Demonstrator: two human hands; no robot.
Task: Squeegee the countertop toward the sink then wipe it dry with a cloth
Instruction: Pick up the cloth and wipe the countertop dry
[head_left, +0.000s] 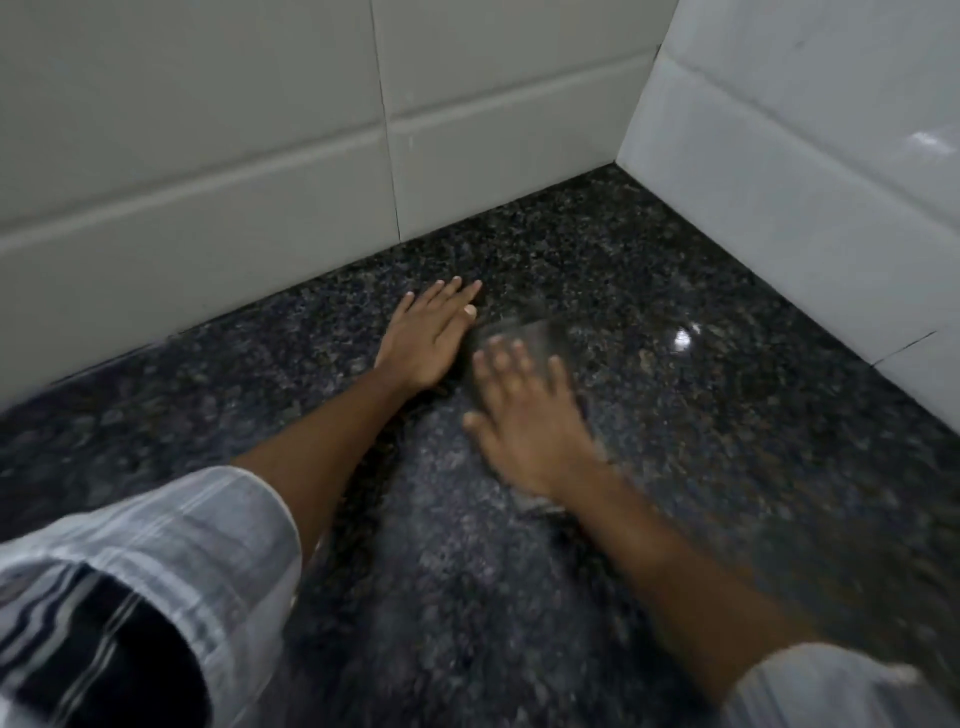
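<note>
The dark speckled granite countertop (701, 395) fills the lower view and runs into a tiled corner. My left hand (428, 338) lies flat on it, palm down, fingers together and pointing toward the back wall, holding nothing. Just to its right, my right hand (524, 415) is motion-blurred and pressed palm down on a grey cloth (540, 335), whose blurred edge shows beyond the fingertips and again near the wrist. No squeegee and no sink are in view.
Pale tiled walls (260, 171) rise at the back, and another white tiled wall (810, 171) stands on the right; they meet in a corner at upper right. A light reflection glints on the granite right of the cloth. Striped white sleeves cover both forearms at the bottom.
</note>
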